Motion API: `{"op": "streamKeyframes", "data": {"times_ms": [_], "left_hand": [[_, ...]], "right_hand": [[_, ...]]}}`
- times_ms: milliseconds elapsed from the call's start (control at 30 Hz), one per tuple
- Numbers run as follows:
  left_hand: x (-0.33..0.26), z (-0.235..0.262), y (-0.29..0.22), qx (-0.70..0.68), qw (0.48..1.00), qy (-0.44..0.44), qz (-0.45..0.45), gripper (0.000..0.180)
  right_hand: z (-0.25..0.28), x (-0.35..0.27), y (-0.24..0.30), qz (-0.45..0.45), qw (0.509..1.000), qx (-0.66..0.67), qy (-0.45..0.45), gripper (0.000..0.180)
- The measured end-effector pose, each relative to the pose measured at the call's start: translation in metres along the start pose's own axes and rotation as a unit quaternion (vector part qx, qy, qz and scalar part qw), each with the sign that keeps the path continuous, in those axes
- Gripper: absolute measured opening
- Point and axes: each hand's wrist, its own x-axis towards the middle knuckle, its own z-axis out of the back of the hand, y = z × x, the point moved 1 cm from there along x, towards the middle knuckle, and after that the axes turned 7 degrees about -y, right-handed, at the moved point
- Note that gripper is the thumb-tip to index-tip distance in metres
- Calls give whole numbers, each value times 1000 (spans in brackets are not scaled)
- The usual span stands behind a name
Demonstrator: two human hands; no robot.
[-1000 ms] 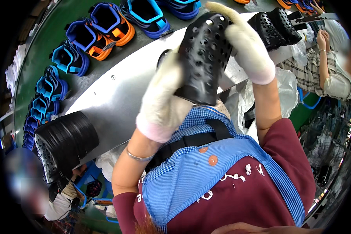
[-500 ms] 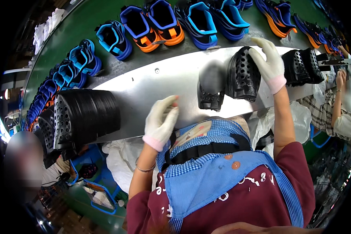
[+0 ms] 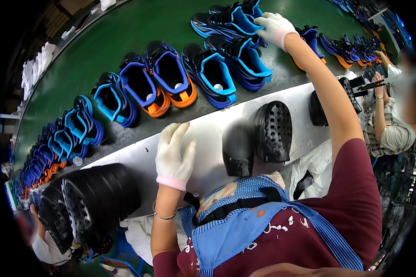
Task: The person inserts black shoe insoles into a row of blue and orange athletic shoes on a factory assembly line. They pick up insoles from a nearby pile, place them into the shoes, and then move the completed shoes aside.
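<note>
My right hand [image 3: 275, 30], in a white glove, reaches far over the green belt. Its fingers close on the heel of a black sneaker with a light-blue lining [image 3: 245, 23]. My left hand [image 3: 174, 157], also gloved, hovers over the metal ledge [image 3: 201, 138] with its fingers apart and nothing in them. Right of it on the ledge stand a black moulded piece [image 3: 238, 161], its upper part blurred, and a black piece with round holes [image 3: 275, 131]. A long nested stack of such black pieces [image 3: 101, 194] lies at the left end.
A row of sneakers [image 3: 171, 76], blue- and orange-soled, lines the near edge of the green belt [image 3: 138, 25]. More black pieces [image 3: 319, 108] stand at the ledge's right end. White shoes [image 3: 37, 64] stand far left. Another person [image 3: 393, 111] sits at the right.
My right hand has left the black holed piece and moved away to a sneaker on the belt. My left hand has moved forward and its fingers have straightened. The view has shifted.
</note>
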Motion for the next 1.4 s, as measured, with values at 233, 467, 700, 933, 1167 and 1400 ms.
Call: {"op": "streamKeyframes", "data": {"times_ms": [233,467,700,933,1167,1400], "left_hand": [[38,-29,-7,5,999,43,-10,49],[65,-90,1,-37,996,86,-2,64],[123,-147,-17,-108,987,110,-35,46],[140,-128,-32,-82,985,146,-49,59],[114,-10,14,337,936,19,97,64],[138,-58,29,275,957,85,31,44]], "right_hand": [[-46,26,4,39,959,-119,256,53],[-6,-46,-33,-137,947,17,290,69],[-16,-86,-125,-259,929,-10,263,69],[-6,-100,-108,-201,973,-60,96,47],[72,-161,-21,-134,973,187,27,24],[119,-230,27,-206,957,205,13,17]]}}
